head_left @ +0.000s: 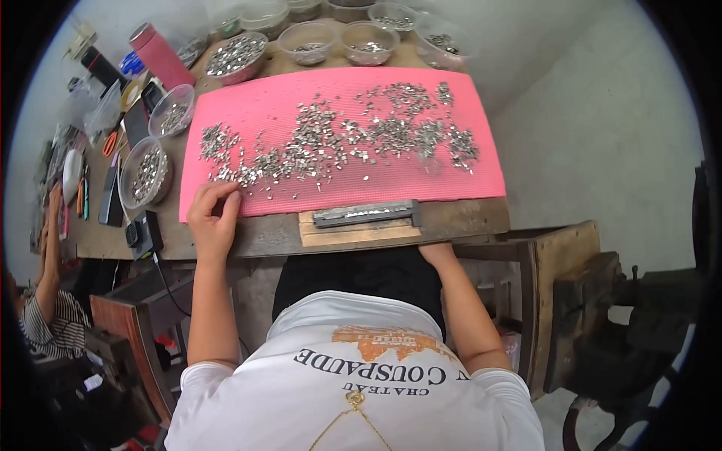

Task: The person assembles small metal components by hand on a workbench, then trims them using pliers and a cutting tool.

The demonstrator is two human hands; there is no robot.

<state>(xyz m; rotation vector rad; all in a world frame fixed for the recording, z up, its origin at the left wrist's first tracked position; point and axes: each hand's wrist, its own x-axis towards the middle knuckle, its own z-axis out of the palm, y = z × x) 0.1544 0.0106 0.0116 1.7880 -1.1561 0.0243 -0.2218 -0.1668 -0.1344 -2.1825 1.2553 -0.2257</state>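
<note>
My left hand [213, 214] rests at the near left edge of a pink ribbed mat [391, 183]. Its fingers are curled with the thumb close to the index finger, beside the scattered small silvery metal pieces [316, 131]; whatever they pinch is too small to make out. Only the back of my right hand [435, 251] shows, low by the table's front edge, and its fingers are hidden under that edge. Between the hands, a dark grey bar-shaped metal fixture [366, 214] lies on a wooden block [361, 234] at the table's front.
Clear plastic bowls of metal pieces stand along the back, including one bowl [237, 58], and at the left, another [145, 174]. A pink bottle [160, 56] leans at the back left. A black box with a cable [144, 234] sits nearby. Another person's arm [50, 255] appears far left.
</note>
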